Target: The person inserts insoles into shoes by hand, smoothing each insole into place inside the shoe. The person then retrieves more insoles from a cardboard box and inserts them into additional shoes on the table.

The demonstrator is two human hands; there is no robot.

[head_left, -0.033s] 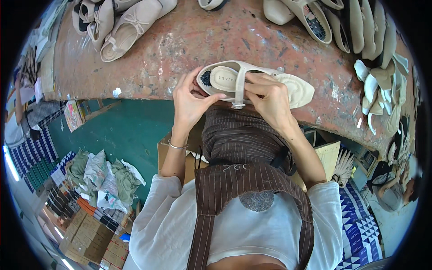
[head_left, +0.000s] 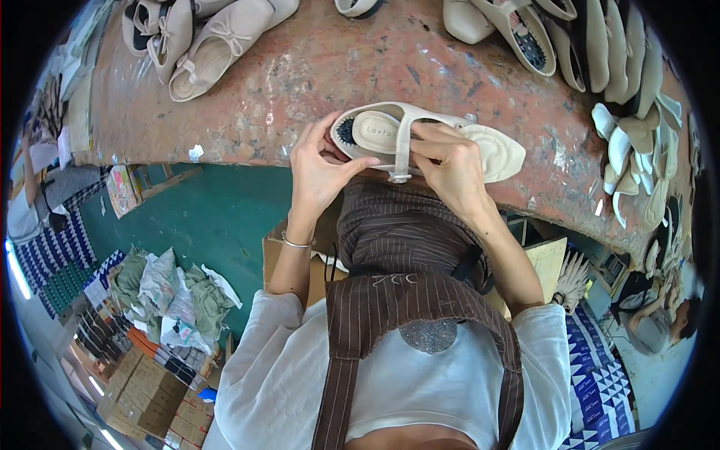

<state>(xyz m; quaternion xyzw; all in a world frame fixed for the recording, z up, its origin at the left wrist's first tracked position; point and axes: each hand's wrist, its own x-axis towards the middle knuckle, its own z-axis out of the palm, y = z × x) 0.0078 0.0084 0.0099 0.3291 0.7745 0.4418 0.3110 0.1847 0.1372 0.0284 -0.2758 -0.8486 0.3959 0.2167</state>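
In the head view, the left hand [head_left: 313,166] holds a beige strapped shoe [head_left: 403,141] by its heel end; the right hand [head_left: 454,159] pinches inside, fingertips hidden. The shoe spans both hands; beyond them stretches a scuffed table [head_left: 300,82].

A very slight rightward shift in view of the beige shoe [head_left: 403,144] and the worn tabletop [head_left: 300,82].
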